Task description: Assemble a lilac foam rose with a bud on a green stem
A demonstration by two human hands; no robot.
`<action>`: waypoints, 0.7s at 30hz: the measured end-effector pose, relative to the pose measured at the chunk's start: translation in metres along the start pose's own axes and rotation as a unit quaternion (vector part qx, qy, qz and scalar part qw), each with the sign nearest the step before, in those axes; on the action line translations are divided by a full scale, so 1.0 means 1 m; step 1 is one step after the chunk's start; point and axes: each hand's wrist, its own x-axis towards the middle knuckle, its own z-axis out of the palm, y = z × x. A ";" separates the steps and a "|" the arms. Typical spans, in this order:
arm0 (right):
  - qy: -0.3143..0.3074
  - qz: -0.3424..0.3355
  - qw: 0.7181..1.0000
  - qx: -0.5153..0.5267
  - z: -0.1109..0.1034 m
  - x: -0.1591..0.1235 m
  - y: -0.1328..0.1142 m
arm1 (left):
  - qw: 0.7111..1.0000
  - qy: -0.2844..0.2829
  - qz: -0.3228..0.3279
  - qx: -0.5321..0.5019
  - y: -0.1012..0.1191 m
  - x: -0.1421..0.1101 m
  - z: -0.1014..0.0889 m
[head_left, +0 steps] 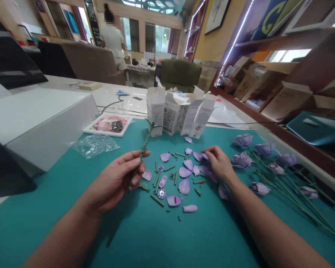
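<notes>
My left hand [120, 178] is closed around a green toy flower stem [145, 143] that points up and away from me. My right hand [217, 160] rests palm down on the teal mat [162, 238], fingertips pinching at a purple petal piece [204, 156]. Between the hands lie several loose purple petals [184, 186], short green rods [157, 200] and small round connector parts [161, 193].
Several finished purple flowers [241, 159] with long stems lie at the right. Opened white cartons [178, 111] stand behind the parts. A crumpled clear bag [93, 144], a booklet [108, 124] and a large white box [41, 123] are at the left. A person stands far back.
</notes>
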 end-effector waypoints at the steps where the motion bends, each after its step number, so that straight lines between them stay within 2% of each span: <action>1: 0.009 0.002 1.000 -0.004 -0.001 0.008 0.002 | 1.000 0.001 0.000 0.000 0.000 0.000 -0.001; 5: 0.012 0.016 1.000 -0.014 0.002 0.027 0.012 | 1.000 0.002 0.003 -0.001 0.000 0.002 -0.002; 9: -0.023 0.027 0.999 0.006 0.008 0.024 0.012 | 1.000 -0.005 0.004 -0.007 -0.001 0.002 -0.003; 11: -0.020 0.025 0.999 0.026 0.005 0.022 0.005 | 1.000 -0.012 0.004 -0.010 -0.002 0.002 -0.003; 14: 0.002 0.016 0.998 0.062 -0.006 0.021 -0.014 | 1.000 -0.018 0.005 -0.010 -0.003 0.002 -0.003; 17: 0.001 0.007 0.993 0.115 -0.014 0.020 -0.043 | 1.000 -0.019 0.007 -0.008 -0.005 0.001 -0.002; 21: -0.064 -0.009 0.975 0.212 -0.005 0.005 -0.093 | 1.000 -0.020 0.020 0.001 -0.006 -0.001 0.001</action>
